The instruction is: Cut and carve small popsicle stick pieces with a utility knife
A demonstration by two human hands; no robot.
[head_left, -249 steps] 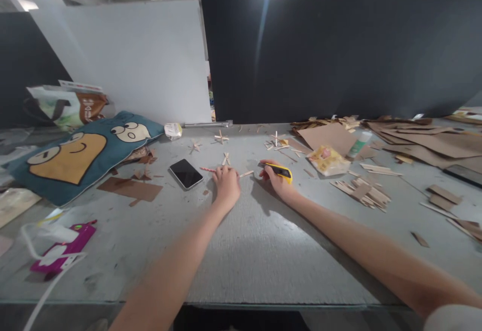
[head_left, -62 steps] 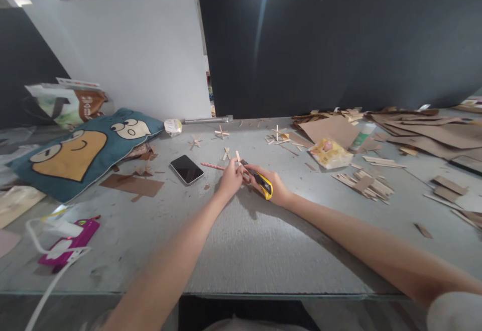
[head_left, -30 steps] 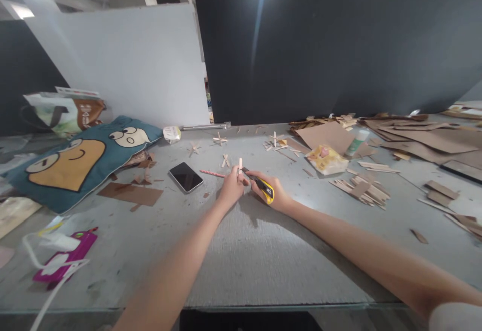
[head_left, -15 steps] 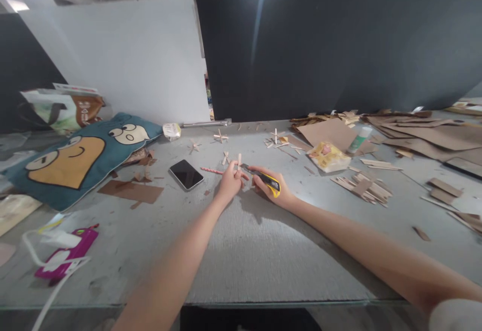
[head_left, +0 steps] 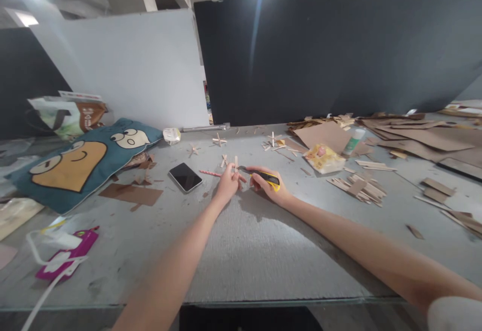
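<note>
My left hand (head_left: 228, 182) pinches a short, flat wooden stick (head_left: 236, 163) that stands up from the fingertips. My right hand (head_left: 271, 186) is wrapped round a yellow and black utility knife (head_left: 268, 176). Its blade end points left, close to the stick; whether it touches the wood I cannot tell. A pink-and-white striped stick (head_left: 209, 173) lies just left of my left hand, its right end hidden by the fingers. Beyond the hands lie small crossed-stick pieces (head_left: 219, 140), and one pair of crossed sticks (head_left: 224, 160) is right behind my left hand.
A phone (head_left: 185, 177) lies to the left, with a cartoon cushion (head_left: 83, 162) and a purple power strip (head_left: 70, 254) farther out. At right are a yellow packet (head_left: 324, 158), a glue stick (head_left: 354, 142), a bundle of wooden sticks (head_left: 359, 189) and cardboard sheets (head_left: 425, 135).
The view has tilted up slightly, so everything sits a little lower in the picture. Both hands keep their grips on the stick and the knife, with hardly any shift between them.
</note>
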